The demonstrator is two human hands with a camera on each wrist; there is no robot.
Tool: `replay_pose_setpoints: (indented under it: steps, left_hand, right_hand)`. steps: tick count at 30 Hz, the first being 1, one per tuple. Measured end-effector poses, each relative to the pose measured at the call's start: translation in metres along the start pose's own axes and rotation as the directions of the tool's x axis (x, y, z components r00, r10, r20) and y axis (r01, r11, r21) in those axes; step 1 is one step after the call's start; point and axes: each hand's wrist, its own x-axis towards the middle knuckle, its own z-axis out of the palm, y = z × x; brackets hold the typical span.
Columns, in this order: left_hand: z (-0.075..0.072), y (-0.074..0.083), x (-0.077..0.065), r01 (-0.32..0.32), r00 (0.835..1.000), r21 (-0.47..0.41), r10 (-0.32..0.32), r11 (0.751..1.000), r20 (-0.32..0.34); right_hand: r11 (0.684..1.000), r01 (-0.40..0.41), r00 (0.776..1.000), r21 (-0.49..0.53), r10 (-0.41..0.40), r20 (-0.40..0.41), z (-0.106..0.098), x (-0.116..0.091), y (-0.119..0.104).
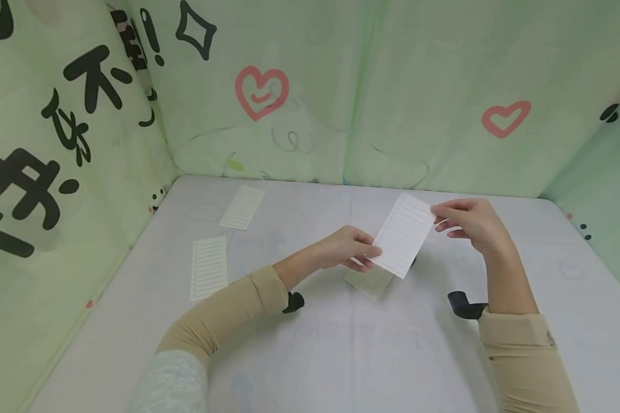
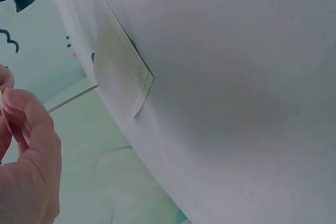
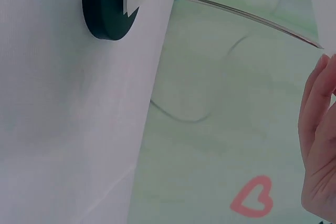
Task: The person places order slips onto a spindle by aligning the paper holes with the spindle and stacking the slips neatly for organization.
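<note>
Tan, wrinkled sleeves [image 1: 232, 304] are wrapping the forearms. Left hand [image 1: 347, 249] is pinching the lower-left edge of a ruled white paper sheet [image 1: 404, 235]; right hand [image 1: 470, 221] is pinching its upper-right corner, holding it flat above the counter [image 1: 310, 367]. Beneath, a second sheet [image 1: 370, 281] is lying over a dark round base [image 3: 107, 11], a slender metal rod [image 3: 236, 11] rising there. Off left, a near loose sheet [image 1: 209, 267] and a far loose sheet [image 1: 243, 207] are resting on pale, creased cloth.

Metal rod [image 3: 231, 9] rises from black base [image 3: 102, 14] toward held sheet [image 1: 403, 235], obstructing sideways passage beneath it. Free room: tabletop [image 1: 372, 361] between the two sleeves [image 1: 522, 355], on the person's side.
</note>
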Motion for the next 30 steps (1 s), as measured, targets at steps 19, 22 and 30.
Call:
replay_pose_setpoints:
  steps: [19, 22, 30]
  left_hand:
    - [0.0, -0.011, 0.004, -0.012, 0.994, 0.009, 0.013, 1.0, -0.109]
    - [0.001, -0.012, 0.005, 0.0, 0.992, 0.004, 0.0, 1.0, -0.124]
    - [0.001, -0.016, 0.008, 0.009, 0.991, -0.023, -0.012, 1.0, -0.136]
  right_hand:
    - [0.994, -0.062, 0.992, 0.085, 0.052, 0.112, -0.005, 0.009, 0.004]
    - [0.995, -0.058, 0.992, 0.082, 0.048, 0.114, -0.004, 0.01, 0.004]
    - [0.987, -0.071, 0.99, 0.141, 0.052, 0.132, -0.004, 0.011, 0.003]
